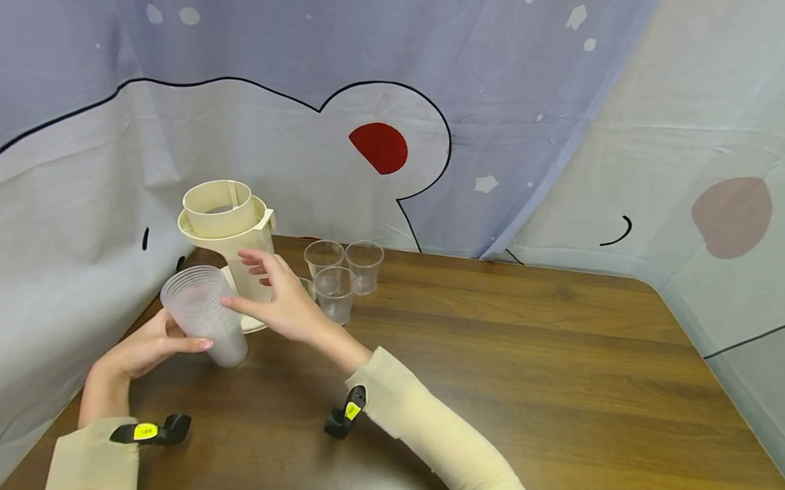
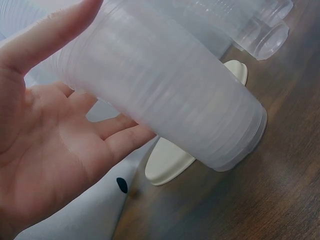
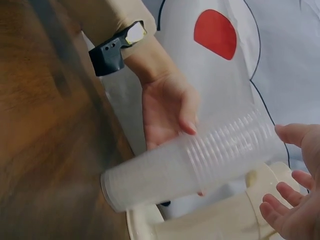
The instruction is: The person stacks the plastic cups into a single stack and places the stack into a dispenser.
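Note:
A tall stack of nested clear plastic cups [image 1: 203, 316] tilts with its rims up and to the left in the head view. My left hand [image 1: 136, 349] grips the stack by its side, the thumb on one face and fingers behind; the left wrist view shows the stack [image 2: 170, 90] up close. On the other side, my right hand [image 1: 289, 297] has its fingers spread, the thumb tip right at the stack's rims. In the right wrist view that hand [image 3: 300, 190] holds nothing. Directly behind the stack stands a cream plastic holder [image 1: 219, 221] with a ring-shaped top and flat base.
Several single clear cups [image 1: 336, 294] stand upright on the wooden table [image 1: 533, 370], just right of the holder. A printed fabric curtain [image 1: 285, 155] hangs along the table's back and sides.

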Available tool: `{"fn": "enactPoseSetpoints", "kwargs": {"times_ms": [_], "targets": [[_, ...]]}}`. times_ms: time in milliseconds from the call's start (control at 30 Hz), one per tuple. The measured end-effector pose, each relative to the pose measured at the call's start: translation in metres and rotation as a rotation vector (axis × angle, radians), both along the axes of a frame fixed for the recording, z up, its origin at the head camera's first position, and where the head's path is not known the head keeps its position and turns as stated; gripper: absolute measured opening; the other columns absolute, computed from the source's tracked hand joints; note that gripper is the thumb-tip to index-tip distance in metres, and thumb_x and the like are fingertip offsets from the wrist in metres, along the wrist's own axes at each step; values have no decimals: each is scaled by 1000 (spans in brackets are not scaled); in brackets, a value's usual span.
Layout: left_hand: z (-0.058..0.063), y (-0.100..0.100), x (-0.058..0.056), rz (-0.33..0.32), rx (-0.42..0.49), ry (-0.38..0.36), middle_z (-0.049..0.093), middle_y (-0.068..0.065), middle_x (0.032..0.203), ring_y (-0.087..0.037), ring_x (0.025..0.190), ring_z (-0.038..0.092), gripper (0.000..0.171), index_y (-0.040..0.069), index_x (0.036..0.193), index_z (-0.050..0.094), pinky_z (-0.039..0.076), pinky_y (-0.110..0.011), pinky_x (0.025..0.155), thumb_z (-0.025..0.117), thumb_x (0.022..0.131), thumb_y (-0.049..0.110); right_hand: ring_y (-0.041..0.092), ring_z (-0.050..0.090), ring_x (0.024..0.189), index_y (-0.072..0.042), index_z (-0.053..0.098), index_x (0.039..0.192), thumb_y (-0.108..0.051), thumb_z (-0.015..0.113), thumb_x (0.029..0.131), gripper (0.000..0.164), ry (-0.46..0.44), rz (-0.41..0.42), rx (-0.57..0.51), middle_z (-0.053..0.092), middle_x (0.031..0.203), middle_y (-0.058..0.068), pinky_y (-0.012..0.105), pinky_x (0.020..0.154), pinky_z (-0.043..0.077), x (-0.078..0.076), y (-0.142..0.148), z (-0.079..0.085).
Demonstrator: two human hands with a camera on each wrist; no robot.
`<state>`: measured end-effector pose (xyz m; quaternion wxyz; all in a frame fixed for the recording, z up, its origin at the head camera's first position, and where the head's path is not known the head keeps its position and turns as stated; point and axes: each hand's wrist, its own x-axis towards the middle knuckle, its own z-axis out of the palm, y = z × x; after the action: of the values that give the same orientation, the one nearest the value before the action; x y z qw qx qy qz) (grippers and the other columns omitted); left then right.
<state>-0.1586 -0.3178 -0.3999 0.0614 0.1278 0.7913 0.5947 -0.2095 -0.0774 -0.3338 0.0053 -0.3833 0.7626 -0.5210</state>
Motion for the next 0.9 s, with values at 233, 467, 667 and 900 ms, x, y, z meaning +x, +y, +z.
{"fn": "enactPoseSetpoints", "kwargs": {"times_ms": [233,467,667,900], "targets": [[0,1,0,-10,19,16,53,18,116,3,103,54,72,28,132,31,49,-19,80,65,80,-8,22,51,123,-7,42,138,-18,75,83,65,49,-69,-10,51,135,13,24,100,43,-8,23,0],[0,3,-1,-52,82,46,57,16,116,2,103,57,71,27,130,35,48,-17,81,63,79,-12,23,49,124,-6,43,137,-13,76,81,66,15,-131,-44,51,134,10,37,103,43,-17,46,-3],[-1,3,-1,-53,73,41,57,17,116,2,103,57,70,27,129,35,49,-17,81,64,79,-12,27,49,125,-7,44,136,-12,78,79,67,21,-186,-65,52,133,11,44,105,40,-24,64,-9],[-2,2,-1,-56,77,48,57,16,116,2,103,57,69,27,129,35,49,-17,80,63,79,-12,28,50,124,-6,45,135,-12,81,75,69,21,-240,-69,52,134,12,45,107,39,-33,82,-16]]}}
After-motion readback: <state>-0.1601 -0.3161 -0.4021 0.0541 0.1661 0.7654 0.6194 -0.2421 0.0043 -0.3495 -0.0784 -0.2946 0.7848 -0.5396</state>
